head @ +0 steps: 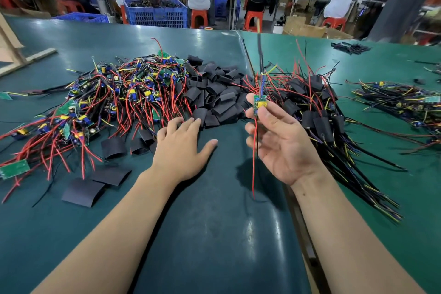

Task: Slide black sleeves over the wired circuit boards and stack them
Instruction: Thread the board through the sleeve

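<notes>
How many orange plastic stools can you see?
5 orange plastic stools, along the far benches: far left, left, middle, right of middle, right. Others may be hidden.

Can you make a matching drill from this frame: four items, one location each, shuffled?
Items:
1. bare circuit board
2. loose black sleeves pile
3. unsleeved boards heap
4. sleeved boards stack

Places:
A. table, far left of both hands
B. pinched in the right hand
C. table, right of the right hand
D. table, just beyond the left hand

Pairs: 1-B, 2-D, 3-A, 4-C
</notes>
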